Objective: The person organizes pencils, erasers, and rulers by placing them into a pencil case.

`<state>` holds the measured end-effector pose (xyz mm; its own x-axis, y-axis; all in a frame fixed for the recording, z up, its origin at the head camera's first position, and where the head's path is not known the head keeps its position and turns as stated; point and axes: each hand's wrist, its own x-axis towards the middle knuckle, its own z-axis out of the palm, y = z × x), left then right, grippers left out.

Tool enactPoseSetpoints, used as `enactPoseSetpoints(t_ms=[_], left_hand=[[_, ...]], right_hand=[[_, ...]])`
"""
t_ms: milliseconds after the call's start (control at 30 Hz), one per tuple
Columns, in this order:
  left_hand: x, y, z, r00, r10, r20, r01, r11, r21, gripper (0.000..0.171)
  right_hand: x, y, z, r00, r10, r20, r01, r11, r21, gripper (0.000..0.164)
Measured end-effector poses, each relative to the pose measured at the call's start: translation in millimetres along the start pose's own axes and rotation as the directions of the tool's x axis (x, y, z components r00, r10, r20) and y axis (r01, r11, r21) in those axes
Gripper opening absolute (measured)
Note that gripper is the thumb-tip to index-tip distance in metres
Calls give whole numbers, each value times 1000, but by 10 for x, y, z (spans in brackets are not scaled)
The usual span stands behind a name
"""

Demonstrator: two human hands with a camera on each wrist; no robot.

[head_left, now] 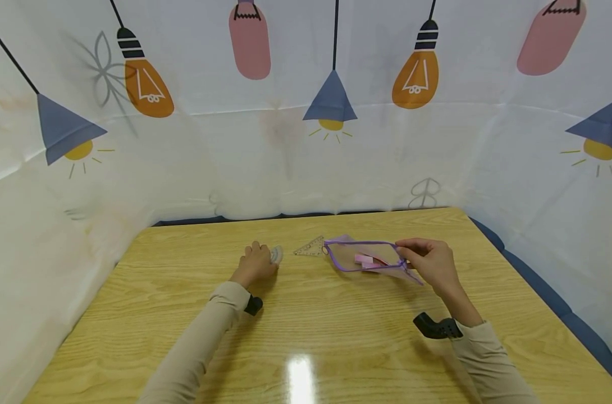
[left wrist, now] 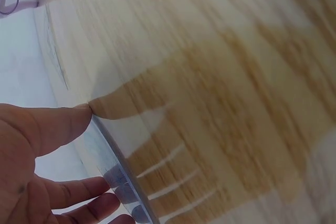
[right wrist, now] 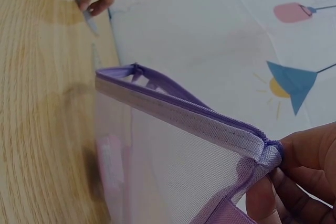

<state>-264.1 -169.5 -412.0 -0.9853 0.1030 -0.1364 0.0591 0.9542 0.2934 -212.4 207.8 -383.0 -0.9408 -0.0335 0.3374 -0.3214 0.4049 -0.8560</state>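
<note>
At the left of the table's middle, my left hand (head_left: 257,264) pinches a clear plastic protractor (head_left: 276,255). The left wrist view shows the thumb on one end of the protractor's edge (left wrist: 116,156) and fingertips along it, close over the wood. On the right, my right hand (head_left: 432,262) grips the corner of a purple mesh zipper pouch (right wrist: 178,156) between thumb and fingers. The pouch's zipped mouth gapes wide. Through the mesh shows a pink block-like item (head_left: 365,259) inside. Between the hands lies a clear set square (head_left: 311,247), its right end beside the pouch.
The wood-grain table (head_left: 296,314) has its far edge just beyond the pouch. A white cloth (head_left: 286,168) printed with lamps and bulbs hangs behind and at both sides. Black wrist mounts (head_left: 437,327) sit at both cuffs.
</note>
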Motion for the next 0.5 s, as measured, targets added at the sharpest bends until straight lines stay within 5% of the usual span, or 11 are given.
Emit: enactPoseSetpoints(t_ms=[500], left_hand=[[-4, -1, -2, 1000, -14, 12, 14, 999, 36, 47]], right_hand=[[-3, 4, -1, 1000, -4, 1, 4, 1000, 13, 22]])
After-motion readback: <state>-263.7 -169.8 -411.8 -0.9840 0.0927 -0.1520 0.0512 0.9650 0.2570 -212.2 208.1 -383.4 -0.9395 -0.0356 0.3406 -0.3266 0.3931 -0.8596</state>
